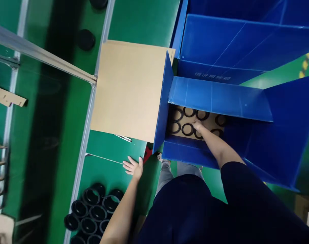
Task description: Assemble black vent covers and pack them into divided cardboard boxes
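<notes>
Shirt (185, 210): dark, nearest. Left hand (134, 167): bare, fingers spread and released, at the counter's (106, 144) right edge; contact unclear. Right hand (197, 124): inside the blue box (220, 98), among black rings (203, 119); cannot tell whether its fingers grasp one. Rings: roughly two rows on the box's brown base (181, 135). Cardboard (129, 91): flat on the counter, reaching its right edge, beside the box's upright left flap (164, 101). Black cylinders (88, 225): grouped toward the counter's near left corner.
</notes>
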The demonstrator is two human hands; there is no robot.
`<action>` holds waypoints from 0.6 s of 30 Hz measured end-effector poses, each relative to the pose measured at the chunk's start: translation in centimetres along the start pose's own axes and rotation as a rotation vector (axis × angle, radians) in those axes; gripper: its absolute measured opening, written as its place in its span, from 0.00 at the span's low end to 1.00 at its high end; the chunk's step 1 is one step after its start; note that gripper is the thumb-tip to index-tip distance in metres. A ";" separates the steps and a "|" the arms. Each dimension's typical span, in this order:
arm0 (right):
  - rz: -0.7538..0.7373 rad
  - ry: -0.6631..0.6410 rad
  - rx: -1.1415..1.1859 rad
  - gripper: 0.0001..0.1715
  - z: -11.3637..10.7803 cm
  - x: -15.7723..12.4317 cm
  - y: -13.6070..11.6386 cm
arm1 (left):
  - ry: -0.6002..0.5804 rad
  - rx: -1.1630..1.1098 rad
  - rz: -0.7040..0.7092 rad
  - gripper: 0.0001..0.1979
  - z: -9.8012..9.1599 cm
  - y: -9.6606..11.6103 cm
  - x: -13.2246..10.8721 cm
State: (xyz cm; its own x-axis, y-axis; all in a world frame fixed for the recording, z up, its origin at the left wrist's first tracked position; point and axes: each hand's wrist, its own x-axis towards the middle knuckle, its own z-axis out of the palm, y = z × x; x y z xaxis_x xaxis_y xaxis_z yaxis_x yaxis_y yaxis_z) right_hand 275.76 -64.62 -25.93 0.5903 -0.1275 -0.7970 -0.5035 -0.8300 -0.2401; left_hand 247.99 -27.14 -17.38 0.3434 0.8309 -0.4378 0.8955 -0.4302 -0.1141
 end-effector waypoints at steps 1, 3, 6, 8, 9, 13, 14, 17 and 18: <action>0.020 -0.041 -0.013 0.29 1.6 1.3 -0.4 | 0.006 0.028 -0.003 0.43 0.1 -0.3 0.1; 0.044 -0.097 -0.049 0.38 4.1 3.8 -1.4 | 0.006 0.072 -0.011 0.43 0.0 -0.8 0.2; 0.062 -0.180 -0.186 0.44 5.7 7.5 -2.7 | -0.010 0.112 -0.013 0.42 -0.5 -1.0 0.2; 0.052 -0.236 -0.264 0.44 6.1 9.2 -3.1 | -0.008 0.130 -0.009 0.42 -0.9 -0.8 0.0; 0.044 -0.261 -0.278 0.44 6.2 9.6 -3.2 | -0.007 0.137 -0.006 0.42 -1.0 -0.6 -0.1; 0.031 -0.320 -0.339 0.46 7.6 8.3 -3.2 | -0.034 0.125 -0.003 0.43 -1.5 -0.4 -0.7; 0.036 -0.318 -0.361 0.47 8.1 7.6 -3.3 | -0.044 0.112 -0.003 0.43 -1.5 -0.5 -0.8; 0.066 -0.245 -0.394 0.49 9.3 6.1 -3.6 | -0.086 0.068 0.007 0.46 -1.5 -1.1 -0.6; 0.064 -0.217 -0.395 0.47 9.5 5.9 -3.8 | -0.102 0.057 0.011 0.47 -1.5 -1.2 -0.5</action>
State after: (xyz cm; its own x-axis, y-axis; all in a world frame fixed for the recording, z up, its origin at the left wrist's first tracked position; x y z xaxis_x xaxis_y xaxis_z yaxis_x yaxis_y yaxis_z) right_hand 275.12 -57.03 -34.98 0.3989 -0.1030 -0.9112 -0.2304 -0.9731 0.0092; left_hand 247.20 -26.54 -15.67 0.3198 0.7873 -0.5272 0.8733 -0.4607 -0.1582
